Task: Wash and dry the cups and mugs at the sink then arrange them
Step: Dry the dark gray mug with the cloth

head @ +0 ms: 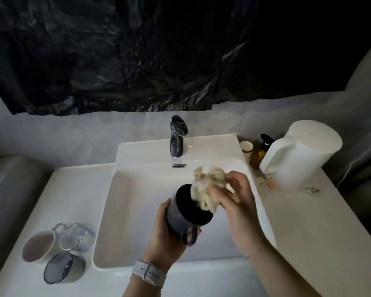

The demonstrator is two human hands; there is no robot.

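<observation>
A dark grey mug [180, 213] with a handle is held tilted over the white sink basin [124, 211], with my left hand [165, 236] wrapped around its body. My right hand [238, 202] grips a crumpled beige cloth [208, 189] that is pushed partly into the mug's mouth. On the counter left of the basin stand a white mug [38, 245], a clear glass mug [75, 236] and a smoky grey tumbler [61, 267].
A chrome faucet [177, 137] stands behind the basin, no water visible. At the right on the counter are a large white jug [298, 155], an amber pump bottle [260, 152] and a small jar [246, 147]. Black plastic sheeting [137, 56] covers the wall.
</observation>
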